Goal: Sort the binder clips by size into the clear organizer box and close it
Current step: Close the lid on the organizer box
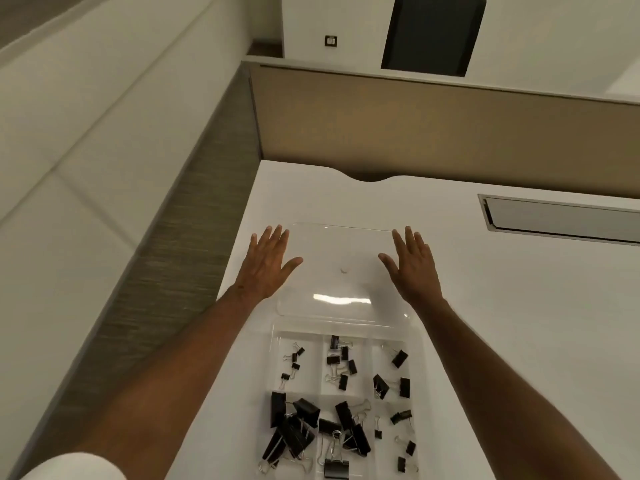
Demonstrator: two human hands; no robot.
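**Organizer open, clips in compartments, both hands at the lid**

Fingers of both hands are straight and held together, thumbs spread wide, gripping nothing. The left hand (266, 261) lies at the left edge of the lid (341, 268); the right hand (414, 265) lies at its right edge. Whether the palms press the lid cannot be told.

The lid is clear plastic, folded back flat on the white desk (502, 323), far side of the box. The clear organizer box (414, 341) sits nearer the person, divided into compartments. Black binder clips (341, 362) with silver wire handles fill them: smallest in the far-left compartment, medium in the far-middle and right ones, largest heaped in the near-left section. A tan partition (433, 126) backs the desk.
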